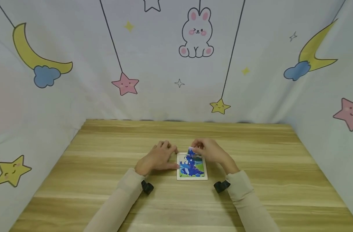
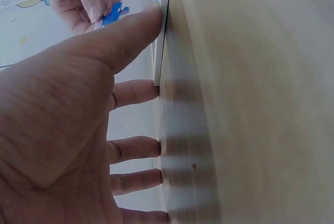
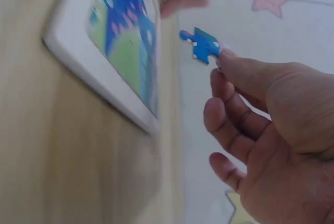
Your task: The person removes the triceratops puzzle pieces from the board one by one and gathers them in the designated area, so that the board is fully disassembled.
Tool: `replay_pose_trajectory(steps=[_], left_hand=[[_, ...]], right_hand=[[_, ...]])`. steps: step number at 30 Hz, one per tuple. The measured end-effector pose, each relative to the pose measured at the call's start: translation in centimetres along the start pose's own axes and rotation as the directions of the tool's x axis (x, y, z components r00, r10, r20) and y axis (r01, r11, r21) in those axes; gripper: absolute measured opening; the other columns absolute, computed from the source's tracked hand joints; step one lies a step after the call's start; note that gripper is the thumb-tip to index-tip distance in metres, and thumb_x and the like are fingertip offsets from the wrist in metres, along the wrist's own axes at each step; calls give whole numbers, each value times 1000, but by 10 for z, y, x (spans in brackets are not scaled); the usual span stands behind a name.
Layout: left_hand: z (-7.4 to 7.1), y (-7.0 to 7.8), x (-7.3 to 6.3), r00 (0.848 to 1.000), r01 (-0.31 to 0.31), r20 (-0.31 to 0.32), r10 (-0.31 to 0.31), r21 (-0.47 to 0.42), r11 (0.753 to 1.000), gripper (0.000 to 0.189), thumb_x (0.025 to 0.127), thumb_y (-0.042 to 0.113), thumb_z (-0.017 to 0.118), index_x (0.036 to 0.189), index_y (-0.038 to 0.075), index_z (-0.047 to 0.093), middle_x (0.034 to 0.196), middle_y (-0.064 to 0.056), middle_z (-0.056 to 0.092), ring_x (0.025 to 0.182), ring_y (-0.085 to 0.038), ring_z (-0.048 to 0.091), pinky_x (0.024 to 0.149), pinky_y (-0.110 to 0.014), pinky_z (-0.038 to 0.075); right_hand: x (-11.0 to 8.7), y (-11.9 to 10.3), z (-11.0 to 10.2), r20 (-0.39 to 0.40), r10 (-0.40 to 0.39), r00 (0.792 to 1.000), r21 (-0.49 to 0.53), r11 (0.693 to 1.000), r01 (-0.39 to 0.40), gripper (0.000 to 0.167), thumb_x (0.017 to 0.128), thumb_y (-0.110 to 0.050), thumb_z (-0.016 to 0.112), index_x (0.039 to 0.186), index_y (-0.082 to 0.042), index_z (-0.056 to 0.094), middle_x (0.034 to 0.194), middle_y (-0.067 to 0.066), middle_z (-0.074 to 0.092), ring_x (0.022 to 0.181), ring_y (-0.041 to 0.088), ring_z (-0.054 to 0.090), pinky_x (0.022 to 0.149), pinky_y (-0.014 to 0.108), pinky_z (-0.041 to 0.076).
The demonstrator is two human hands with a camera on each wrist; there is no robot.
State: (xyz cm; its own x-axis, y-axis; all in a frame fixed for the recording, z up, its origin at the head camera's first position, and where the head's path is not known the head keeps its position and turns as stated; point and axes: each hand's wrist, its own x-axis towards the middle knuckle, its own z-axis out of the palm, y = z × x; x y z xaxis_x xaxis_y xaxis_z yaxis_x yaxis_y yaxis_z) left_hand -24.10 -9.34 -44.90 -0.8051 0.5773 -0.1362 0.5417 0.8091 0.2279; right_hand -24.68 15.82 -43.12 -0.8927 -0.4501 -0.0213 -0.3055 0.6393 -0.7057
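A blue puzzle piece [image 3: 202, 45] is pinched between the thumb and fingers of my right hand [image 1: 210, 150], raised above the puzzle board's far side. The white-framed puzzle board [image 1: 192, 179] lies flat on the table and shows a blue dinosaur picture. My left hand [image 1: 160, 157] rests at the board's left edge. In the left wrist view its thumb [image 2: 136, 31] touches the board's frame, while the other fingers [image 2: 136, 148] reach down to the tabletop, spread apart. The right wrist view shows the piece apart from the board.
The wooden table [image 1: 106, 141] runs back to a white curtain [image 1: 159, 58] printed with stars, moons and a rabbit. Curtain also hangs along both sides. A small black device [image 1: 147, 187] sits on the left wrist, and another black device [image 1: 221, 186] on the right.
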Motion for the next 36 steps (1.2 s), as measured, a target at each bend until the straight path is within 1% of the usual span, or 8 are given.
replay_pose_trajectory(steps=[3, 7, 15, 20, 24, 29, 33, 36], left_hand=[[0, -1, -1, 1000, -7, 3, 7, -5, 1000, 58, 89, 61, 66, 131, 23, 54, 133, -16, 46, 125, -41, 42, 98, -57, 39], [0, -1, -1, 1000, -17, -4, 17, -8, 1000, 58, 89, 59, 66, 132, 22, 54, 133, -17, 46, 125, -41, 42, 98, -58, 39], [-1, 0, -3, 1000, -17, 6, 17, -31, 999, 57, 90, 58, 67, 131, 22, 54, 133, -16, 46, 126, -42, 41, 97, -58, 38], [-3, 2, -3, 1000, -23, 1, 23, -34, 999, 57, 90, 58, 67, 132, 21, 54, 134, -17, 46, 127, -43, 40, 98, -59, 37], [-5, 3, -5, 1000, -24, 1, 24, -41, 999, 57, 90, 57, 67, 132, 20, 55, 133, -17, 46, 127, -43, 40, 98, -58, 37], [-4, 2, -4, 1000, -26, -2, 26, -47, 999, 57, 90, 57, 67, 131, 20, 55, 132, -17, 46, 126, -43, 40, 97, -58, 37], [-3, 1, -3, 1000, -29, -4, 28, -45, 999, 57, 90, 58, 67, 131, 20, 55, 132, -17, 46, 126, -43, 40, 97, -58, 37], [-2, 1, -3, 1000, -25, 2, 25, -42, 999, 57, 90, 58, 67, 131, 20, 55, 131, -16, 45, 126, -43, 39, 98, -59, 37]], right_hand=[[-5, 10, -14, -5, 13, 1000, -29, 999, -13, 8, 101, -17, 62, 98, -13, 69, 87, 0, 61, 81, 17, 53, 71, 32, 45], [-12, 29, -30, -30, -5, 1000, -66, 998, 3, 10, 100, -17, 63, 95, -12, 71, 86, 0, 62, 79, 17, 53, 71, 33, 45], [-27, 54, -49, -6, -14, 1000, -18, 1000, 14, 8, 98, -9, 65, 96, -6, 72, 87, 2, 68, 78, 17, 56, 72, 34, 46], [-28, 59, -50, -8, -15, 1000, -21, 1000, 15, 8, 98, -9, 65, 95, -6, 72, 86, 2, 70, 78, 16, 58, 75, 35, 46], [-25, 59, -47, -32, 29, 999, -83, 996, -31, 8, 97, -9, 66, 92, -7, 72, 85, 2, 70, 81, 17, 60, 78, 39, 48], [-24, 57, -42, -77, 97, 992, -173, 979, -109, 8, 96, -9, 66, 90, -9, 71, 88, 1, 69, 86, 20, 62, 84, 47, 48], [-24, 56, -38, -88, 111, 990, -192, 973, -126, 8, 97, -11, 66, 90, -11, 70, 88, 0, 68, 85, 18, 61, 82, 46, 47], [-24, 57, -37, -98, 99, 990, -199, 973, -117, 8, 97, -11, 66, 89, -11, 70, 86, 0, 67, 82, 18, 59, 80, 43, 46]])
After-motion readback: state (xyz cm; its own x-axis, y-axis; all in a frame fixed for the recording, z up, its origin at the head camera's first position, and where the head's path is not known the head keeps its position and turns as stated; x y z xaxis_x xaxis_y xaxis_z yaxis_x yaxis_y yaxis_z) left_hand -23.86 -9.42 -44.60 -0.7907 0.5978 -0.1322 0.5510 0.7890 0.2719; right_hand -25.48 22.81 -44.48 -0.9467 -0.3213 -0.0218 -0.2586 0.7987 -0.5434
